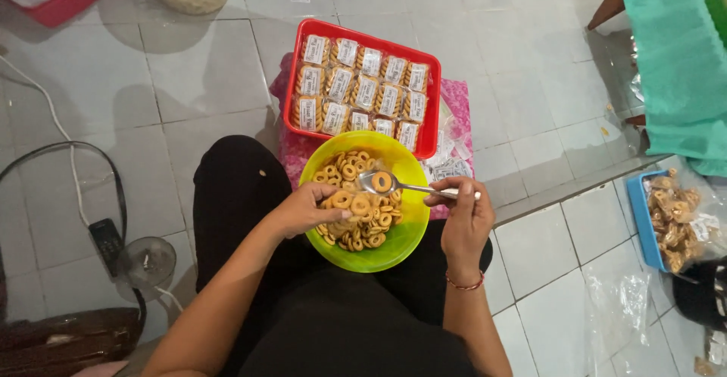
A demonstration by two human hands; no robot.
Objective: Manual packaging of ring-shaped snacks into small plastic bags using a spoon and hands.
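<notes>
Home floor used as small snack-packing spot. Grey tiled floor [98, 81], no bench, person seated on it. Red tray [432, 104] of bagged, labelled ring cookies, green bowl [394, 252] of loose ones, blue tray [641, 218] with more bags, fan [145, 262] and cables alongside.
</notes>
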